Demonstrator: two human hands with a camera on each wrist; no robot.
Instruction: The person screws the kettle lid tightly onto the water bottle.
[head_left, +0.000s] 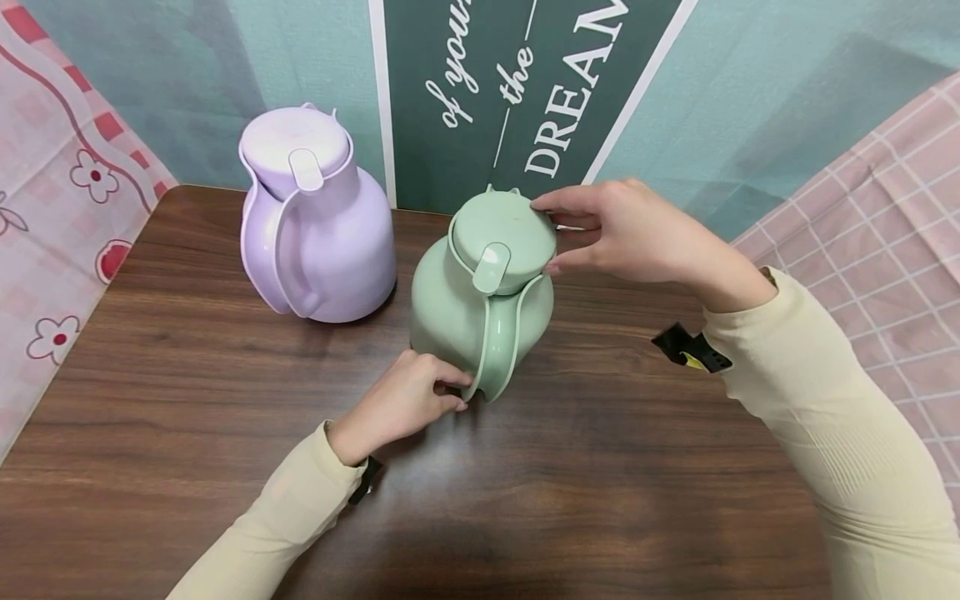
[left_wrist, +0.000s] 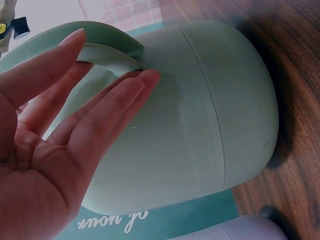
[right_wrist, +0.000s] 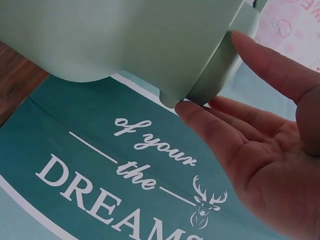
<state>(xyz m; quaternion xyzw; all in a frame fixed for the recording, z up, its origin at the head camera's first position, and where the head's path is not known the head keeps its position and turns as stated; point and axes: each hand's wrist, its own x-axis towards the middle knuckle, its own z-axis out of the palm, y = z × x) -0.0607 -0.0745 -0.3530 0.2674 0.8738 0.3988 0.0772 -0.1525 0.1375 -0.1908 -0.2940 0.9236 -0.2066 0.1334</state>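
A light green vacuum jug stands upright on the wooden table, its round lid seated on top and its handle towards me. My right hand reaches in from the right, with the fingertips and thumb spread along the lid's right edge. In the right wrist view, thumb and fingers touch the lid's side, mostly straight. My left hand is at the lower end of the handle. The left wrist view shows its fingers extended beside the handle and jug body, not wrapped round the handle.
A lilac jug of the same shape stands to the left on the brown wooden table. Behind them hangs a teal cloth with a dark green lettered panel. Patterned pink cloths hang at the left and right.
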